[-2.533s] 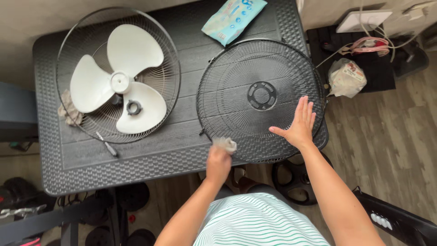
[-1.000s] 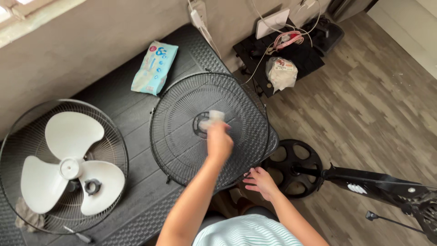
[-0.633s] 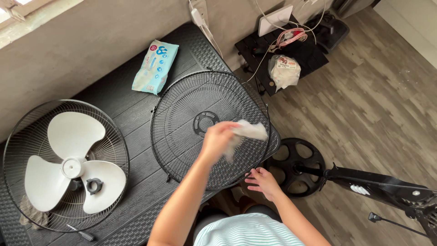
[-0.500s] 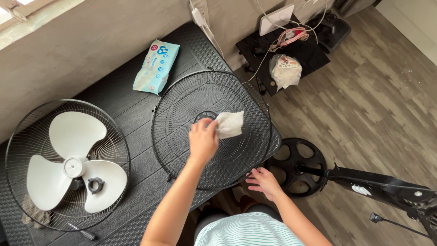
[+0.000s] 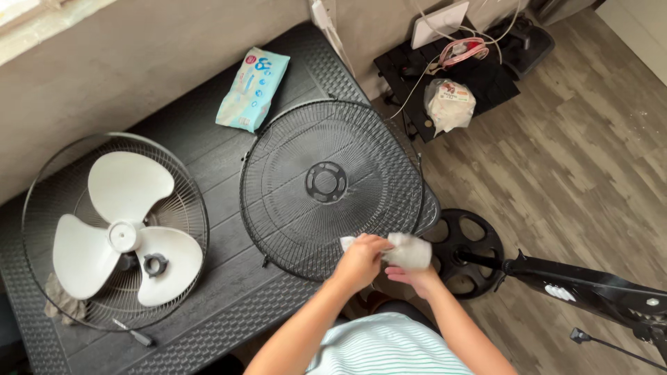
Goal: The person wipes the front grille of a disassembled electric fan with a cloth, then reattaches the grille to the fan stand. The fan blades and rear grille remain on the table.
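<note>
Just changed: the left hand, which was rubbing near the hub half a second ago, has pulled back to the near rim; both hands now meet on the wipe.
What that means: it looks like a pause to refold or turn the wipe, not a stroke.
Left hand: curled shut, pinching the wipe's left end.
Right hand: beneath the wipe, fingers cupped round it.
Wipe: white, soft, crumpled, just off the table edge.
Black fan grille: round, thin wire spokes, flat on the table, ring hub.
Second grille: paler wire, holding a smooth white three-blade propeller.
Table: dark, woven-textured border.
Wipes pack: soft blue pouch.
</note>
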